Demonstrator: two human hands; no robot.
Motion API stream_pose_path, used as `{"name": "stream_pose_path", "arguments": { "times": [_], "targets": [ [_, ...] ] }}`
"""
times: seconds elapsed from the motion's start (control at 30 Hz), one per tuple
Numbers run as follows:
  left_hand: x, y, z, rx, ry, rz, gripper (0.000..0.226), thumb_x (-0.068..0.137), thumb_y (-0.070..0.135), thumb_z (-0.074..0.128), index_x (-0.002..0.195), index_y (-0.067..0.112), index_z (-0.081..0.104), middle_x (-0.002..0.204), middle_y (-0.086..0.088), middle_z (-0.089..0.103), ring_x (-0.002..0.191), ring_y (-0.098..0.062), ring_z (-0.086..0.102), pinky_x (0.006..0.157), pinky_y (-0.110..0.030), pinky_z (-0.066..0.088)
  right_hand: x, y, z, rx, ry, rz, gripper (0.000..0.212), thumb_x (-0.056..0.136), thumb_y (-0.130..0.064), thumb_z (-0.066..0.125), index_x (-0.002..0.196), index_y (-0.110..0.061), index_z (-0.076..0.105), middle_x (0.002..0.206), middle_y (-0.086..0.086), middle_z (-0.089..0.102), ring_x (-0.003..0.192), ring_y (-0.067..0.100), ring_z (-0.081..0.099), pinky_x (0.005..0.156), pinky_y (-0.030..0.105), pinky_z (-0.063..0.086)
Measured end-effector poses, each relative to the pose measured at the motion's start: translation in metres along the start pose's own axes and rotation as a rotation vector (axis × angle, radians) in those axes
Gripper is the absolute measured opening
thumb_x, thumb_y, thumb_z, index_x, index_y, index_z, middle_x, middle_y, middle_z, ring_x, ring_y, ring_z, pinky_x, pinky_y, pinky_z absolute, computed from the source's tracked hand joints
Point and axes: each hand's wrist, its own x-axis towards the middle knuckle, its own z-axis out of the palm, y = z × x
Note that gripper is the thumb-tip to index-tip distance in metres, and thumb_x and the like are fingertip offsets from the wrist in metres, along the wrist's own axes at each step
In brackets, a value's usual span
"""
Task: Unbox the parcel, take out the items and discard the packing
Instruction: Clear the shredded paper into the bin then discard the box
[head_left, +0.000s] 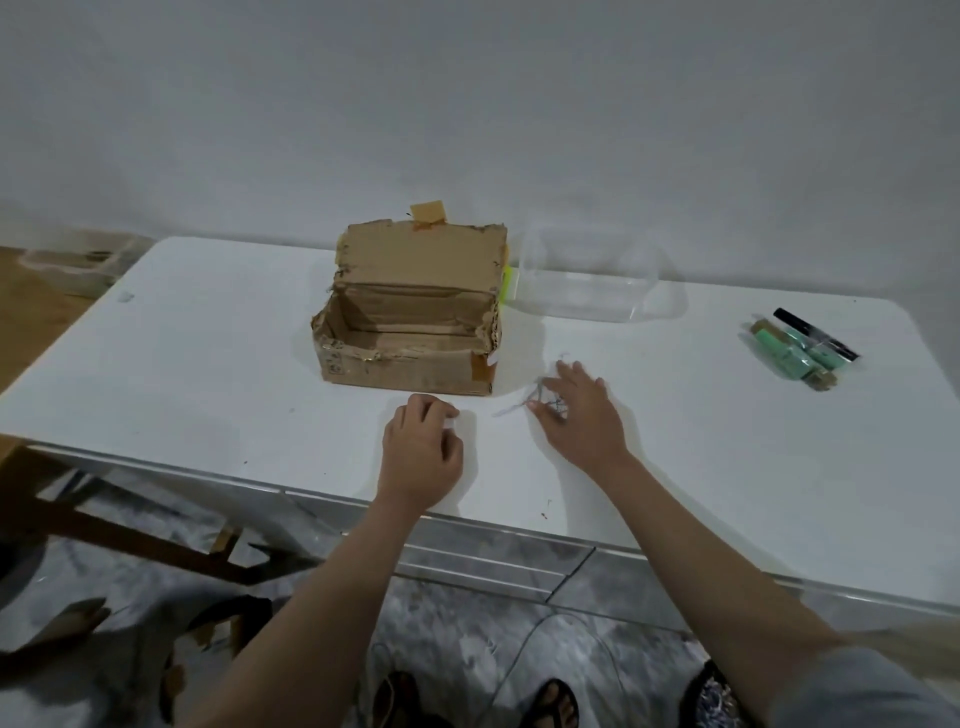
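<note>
A worn cardboard parcel box (410, 322) stands open on the white table (208, 364), its lid flap upright and its inside looking empty. Several green and black items (800, 345) lie at the far right of the table. My left hand (421, 452) rests in front of the box with fingers curled, pinching a small pale scrap. My right hand (582, 410) lies spread over thin clear packing film (530, 402) on the tabletop just right of the box, fingers touching it.
A clear plastic container (597, 280) sits behind and to the right of the box. Another clear tub (78, 265) stands on the floor at far left. Cardboard scraps (62, 618) and a wooden frame lie below the table's front edge.
</note>
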Motion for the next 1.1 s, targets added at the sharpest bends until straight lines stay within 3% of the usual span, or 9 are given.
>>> {"name": "stream_pose_path", "arguments": {
  "times": [0.1,0.17,0.23,0.33,0.47,0.63,0.83,0.93,1.1],
  "targets": [
    [0.0,-0.001,0.002,-0.005,0.002,0.001,0.023,0.076,0.014,0.05,0.096,0.012,0.06,0.099,-0.007,0.055,0.084,-0.025,0.052,0.072,-0.037,0.048,-0.008,0.004,-0.007,0.205,0.075,0.011,0.026,0.084,-0.016,0.069,0.107,-0.004,0.069,0.129,0.012,0.06,0.129,0.026,0.049,0.111,0.044,0.034],
    [0.0,-0.002,0.002,-0.011,0.006,0.0,0.023,0.076,0.014,0.05,0.096,0.012,0.06,0.099,-0.006,0.055,0.084,-0.025,0.052,0.073,-0.037,0.048,-0.015,0.005,-0.016,0.303,0.139,0.03,0.035,0.079,-0.017,0.074,0.111,-0.005,0.067,0.121,0.01,0.065,0.115,0.022,0.059,0.102,0.035,0.044],
    [0.0,-0.001,0.003,-0.011,0.008,0.001,0.023,0.076,0.014,0.05,0.096,0.012,0.06,0.099,-0.006,0.055,0.085,-0.025,0.052,0.073,-0.037,0.048,-0.018,0.002,-0.02,0.308,0.098,0.041,0.055,0.077,-0.029,0.076,0.126,-0.01,0.057,0.132,0.005,0.056,0.122,0.014,0.05,0.104,0.028,0.039],
    [0.0,0.0,0.003,-0.008,0.008,-0.004,0.023,0.076,0.015,0.051,0.097,0.012,0.061,0.1,-0.006,0.055,0.086,-0.024,0.052,0.075,-0.036,0.048,-0.006,-0.004,-0.015,0.159,0.002,0.054,0.08,0.076,-0.05,0.07,0.142,-0.017,0.039,0.153,0.001,0.03,0.143,0.017,0.022,0.117,0.04,0.019],
    [0.0,-0.001,0.003,-0.004,0.009,0.005,0.023,0.076,0.017,0.05,0.097,0.012,0.061,0.1,-0.006,0.056,0.086,-0.023,0.053,0.073,-0.035,0.048,0.03,-0.008,-0.017,-0.026,-0.076,0.163,0.094,0.081,-0.068,0.05,0.148,-0.009,0.021,0.159,0.009,0.011,0.148,0.022,0.003,0.116,0.05,-0.003],
    [0.0,-0.002,0.002,-0.009,0.011,0.005,0.024,0.076,0.017,0.05,0.097,0.013,0.06,0.101,-0.006,0.056,0.087,-0.023,0.053,0.075,-0.034,0.046,0.018,-0.019,-0.02,0.07,-0.183,-0.02,0.062,0.086,-0.053,0.056,0.128,-0.008,0.05,0.15,0.013,0.035,0.144,0.023,0.02,0.115,0.045,0.006],
    [0.001,-0.003,0.003,-0.01,0.0,0.002,0.025,0.078,0.021,0.048,0.099,0.014,0.059,0.103,-0.006,0.056,0.089,-0.022,0.052,0.076,-0.035,0.047,-0.009,-0.024,0.005,0.146,-0.251,-0.228,0.047,0.083,-0.041,0.067,0.124,-0.019,0.062,0.143,0.005,0.048,0.139,0.022,0.032,0.114,0.045,0.017],
    [0.0,-0.002,0.003,-0.013,0.0,-0.004,0.024,0.077,0.021,0.049,0.098,0.014,0.059,0.103,-0.005,0.056,0.09,-0.022,0.052,0.076,-0.035,0.047,-0.01,-0.02,0.008,0.154,-0.168,-0.297,0.021,0.082,-0.023,0.071,0.098,-0.009,0.074,0.111,0.009,0.066,0.108,0.026,0.056,0.091,0.041,0.048],
    [0.0,0.0,0.001,-0.015,0.016,0.008,0.024,0.076,0.018,0.05,0.097,0.012,0.06,0.101,-0.007,0.056,0.087,-0.023,0.052,0.074,-0.035,0.047,-0.009,-0.008,-0.015,0.05,-0.168,-0.309,0.007,0.08,-0.007,0.061,0.077,-0.006,0.068,0.082,0.005,0.062,0.081,0.023,0.054,0.067,0.036,0.05]
  ]
}}
